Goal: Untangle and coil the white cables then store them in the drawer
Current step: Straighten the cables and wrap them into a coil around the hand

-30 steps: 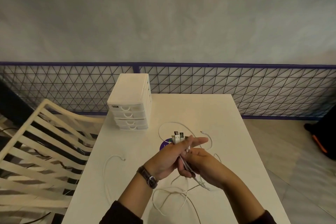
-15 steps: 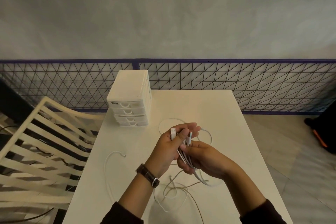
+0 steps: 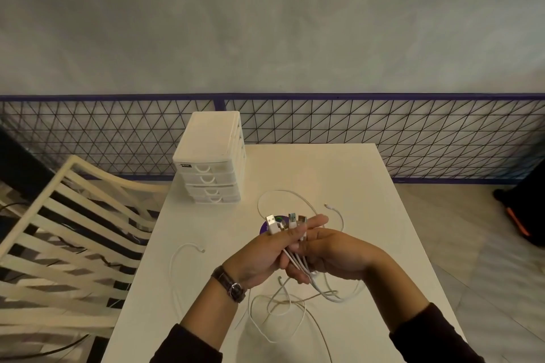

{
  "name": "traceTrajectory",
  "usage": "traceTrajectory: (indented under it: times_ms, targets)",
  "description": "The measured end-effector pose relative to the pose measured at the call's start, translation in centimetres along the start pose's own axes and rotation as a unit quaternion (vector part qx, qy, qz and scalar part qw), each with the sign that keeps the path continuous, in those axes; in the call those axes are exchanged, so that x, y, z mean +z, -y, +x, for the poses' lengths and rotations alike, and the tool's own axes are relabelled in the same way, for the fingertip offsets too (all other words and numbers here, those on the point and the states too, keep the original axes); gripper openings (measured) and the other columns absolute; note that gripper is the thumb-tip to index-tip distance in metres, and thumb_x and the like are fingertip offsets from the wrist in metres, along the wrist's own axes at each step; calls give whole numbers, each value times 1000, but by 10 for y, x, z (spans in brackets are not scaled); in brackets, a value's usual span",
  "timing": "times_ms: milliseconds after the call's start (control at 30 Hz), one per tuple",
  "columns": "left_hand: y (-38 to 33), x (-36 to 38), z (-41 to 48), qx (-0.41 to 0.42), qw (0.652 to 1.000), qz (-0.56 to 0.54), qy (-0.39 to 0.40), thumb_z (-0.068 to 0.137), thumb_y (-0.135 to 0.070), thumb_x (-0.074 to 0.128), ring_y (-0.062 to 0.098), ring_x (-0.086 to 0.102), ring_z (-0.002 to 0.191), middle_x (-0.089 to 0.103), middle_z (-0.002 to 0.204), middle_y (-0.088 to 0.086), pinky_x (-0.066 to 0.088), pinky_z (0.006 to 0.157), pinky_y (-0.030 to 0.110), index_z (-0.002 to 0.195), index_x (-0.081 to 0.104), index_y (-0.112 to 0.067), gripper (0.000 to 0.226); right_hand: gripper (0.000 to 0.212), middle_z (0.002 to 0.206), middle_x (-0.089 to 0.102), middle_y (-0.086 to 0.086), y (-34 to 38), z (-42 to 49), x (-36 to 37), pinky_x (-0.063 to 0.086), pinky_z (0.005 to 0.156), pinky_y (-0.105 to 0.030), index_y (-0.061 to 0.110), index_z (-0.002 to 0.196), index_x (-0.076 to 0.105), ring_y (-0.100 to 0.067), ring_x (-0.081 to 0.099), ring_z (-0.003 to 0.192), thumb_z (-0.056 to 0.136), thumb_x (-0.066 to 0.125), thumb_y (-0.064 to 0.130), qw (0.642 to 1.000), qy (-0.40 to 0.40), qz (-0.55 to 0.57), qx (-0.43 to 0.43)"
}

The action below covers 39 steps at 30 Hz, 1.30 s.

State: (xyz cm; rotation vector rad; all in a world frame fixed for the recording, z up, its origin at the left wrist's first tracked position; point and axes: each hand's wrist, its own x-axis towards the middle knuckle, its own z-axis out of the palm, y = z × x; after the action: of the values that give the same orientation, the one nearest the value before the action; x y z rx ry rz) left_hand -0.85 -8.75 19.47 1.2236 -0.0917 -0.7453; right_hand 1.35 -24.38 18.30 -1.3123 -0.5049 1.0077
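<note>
White cables (image 3: 295, 260): I see my left hand (image 3: 259, 256) gripping the bunch, USB plugs (image 3: 271, 224) poking past its fingertips; right hand (image 3: 336, 253) curled round the same strands. Loose loops trail on the table (image 3: 368, 186). Drawer unit (image 3: 211, 168) sits far left, all drawers closed.

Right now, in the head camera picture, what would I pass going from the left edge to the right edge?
White slatted chair → white drawer unit → left hand, holding the white cables by their plugs → right hand, gripping the same cables → dark shape with an orange stripe on the floor.
</note>
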Motion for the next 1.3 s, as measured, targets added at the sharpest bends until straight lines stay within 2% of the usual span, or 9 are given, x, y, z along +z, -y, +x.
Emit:
traceTrajectory:
  times_ms: [67,200,300,433,600,733,900,1167,1300]
  targets:
    - [-1,-1,1,32,999,5,-23,96,-43,38,48,57,99,66,121,1,58,63,34,127,57,-22,42,32,69,52,-9,-2,0,0,34,68,-36,5,93,61,-18,47,63,97,41,29,1000,-10,-22,-8]
    - [0,1,4,95,991,-64,-76,90,-44,32,23,53,124,60,130,1,47,98,46,101,66,-17,44,31,60,43,-5,4,0,1,30,56,-24,8,85,60,-14,37,57,96,40,29,999,-35,-37,-20]
    - [3,4,5,87,989,-95,-67,87,-38,41,24,61,113,60,130,4,53,89,49,95,60,-14,32,33,59,41,-6,10,0,-3,30,51,-20,1,85,56,-14,35,54,95,40,28,998,-22,-50,4]
    - [7,10,1,52,998,-17,-40,89,-43,35,22,69,75,69,108,4,56,74,29,125,55,-17,50,30,71,50,-18,22,-1,-7,44,54,-26,-5,90,55,-22,47,53,91,43,22,998,3,-47,40]
    - [4,14,-4,75,995,55,-48,87,-50,29,13,63,107,63,124,-9,49,97,32,130,50,-34,50,63,88,45,-45,32,4,-16,51,79,-39,-31,105,37,-44,49,81,89,47,29,987,119,-50,91]
    - [0,14,-8,85,995,39,-41,83,-61,38,6,55,121,56,133,-11,44,101,22,130,47,-34,55,74,82,54,-30,28,10,-22,47,87,-53,-32,99,37,-45,51,79,92,46,41,983,162,-30,82]
    - [-1,14,-9,82,992,-101,5,82,-62,43,26,67,99,62,126,-3,57,82,40,126,55,-14,66,48,54,50,-10,27,13,-9,50,64,-33,1,72,52,-19,46,44,98,34,36,990,134,-15,48]
    - [1,16,-2,128,964,-191,-131,89,-44,35,22,51,125,63,125,-3,58,59,45,88,57,-15,37,40,62,54,-9,25,14,-4,41,66,-38,8,73,55,-22,48,53,102,33,24,989,38,-140,24]
    - [-9,19,-9,178,944,-238,-147,89,-42,33,18,54,122,65,122,0,57,77,37,73,41,-19,29,31,65,55,-11,35,12,-2,44,66,-34,3,82,55,-22,51,57,100,38,21,983,17,-181,24]
